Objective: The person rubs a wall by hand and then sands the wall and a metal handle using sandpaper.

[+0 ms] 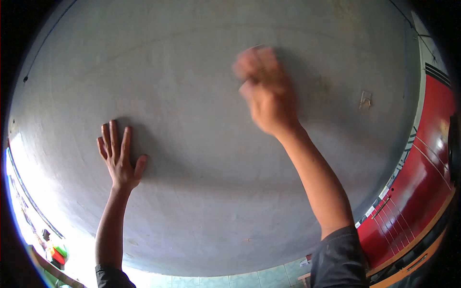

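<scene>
Down at the wall's lower left edge there is bright glare, and in it sit some small green and red things [58,254] too washed out to name. Next along, a dark cuff [110,277] and a bare forearm rise to the left hand [117,156], which lies flat on the grey wall [192,72], palm against the plaster, fingers apart and pointing up, thumb out to the side, holding nothing. The wall is a broad, plain, matt surface with faint scuffs, and it fills nearly everything in front of the person. Right of centre and higher up, the right hand [264,91] is at the wall too. It is blurred, with the knuckles bunched and the fingers seemingly curled in, and I cannot tell whether it grips anything or how tightly it is closed. Its arm runs down to a dark sleeve [338,259] near the bottom edge. Further right, a small pale fitting [366,99] is fixed to the plaster, well apart from the hand. Past the wall's right edge stands a glossy red panel [427,163] with thin pale lines, and pale green tiles [249,279] show below the wall's bottom edge.
</scene>
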